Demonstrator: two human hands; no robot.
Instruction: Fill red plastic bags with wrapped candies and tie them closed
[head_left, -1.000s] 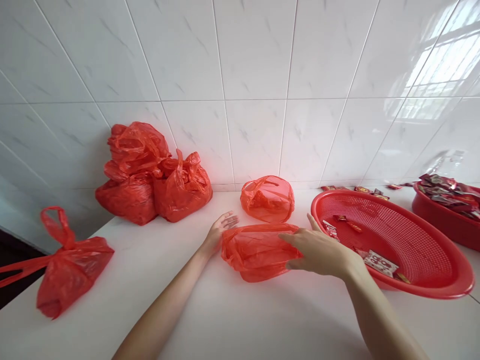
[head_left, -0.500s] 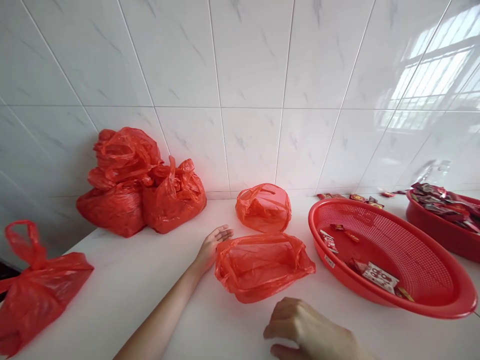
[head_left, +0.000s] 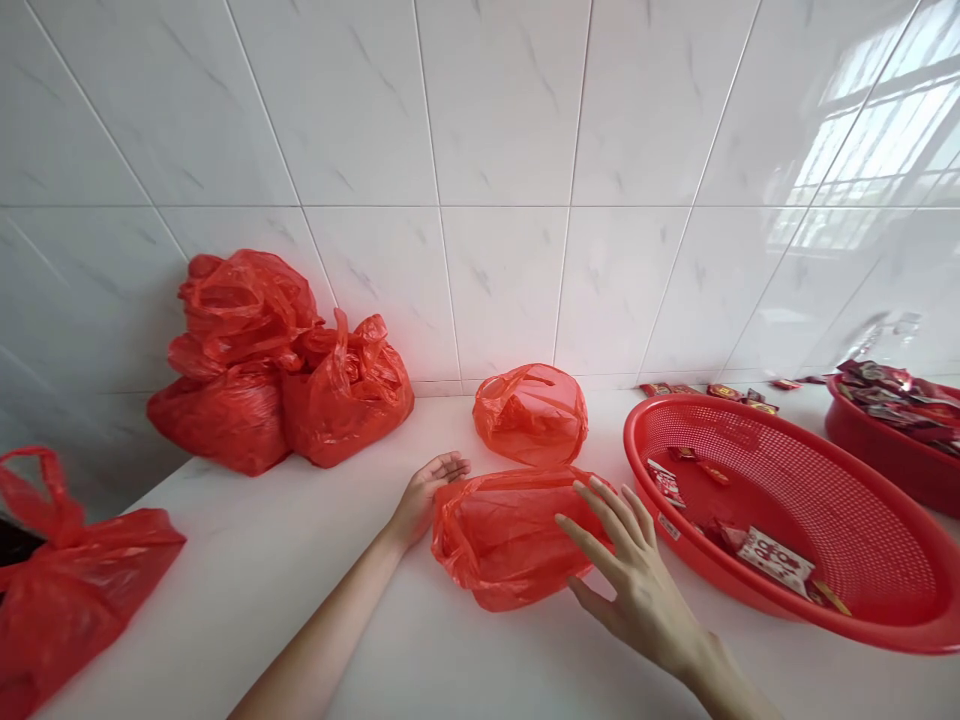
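In front of me a red plastic bag (head_left: 510, 540) lies on the white table with its wide mouth facing up; I see nothing inside it. My left hand (head_left: 421, 500) rests against the bag's left side, fingers stretched out toward the back. Over the bag's right end is my right hand (head_left: 626, 560), its fingers spread and covering part of the rim; whether it touches the plastic I cannot tell. Right behind stands a second red plastic bag (head_left: 531, 412), also with its mouth open. Neither hand grips anything.
A red plastic basket (head_left: 750, 430) at right holds a few wrapped snacks. Behind it lie small packets (head_left: 724, 391) along the wall. A red tub (head_left: 859, 440) full of packets stands far right. Filled red bags (head_left: 345, 400) are piled back left; a tied red bag (head_left: 90, 590) is nearer.
My right hand has moved up and forward from the table's front to the bag's right end, and its curled fingers have spread. My left hand has stayed at the bag's left side.
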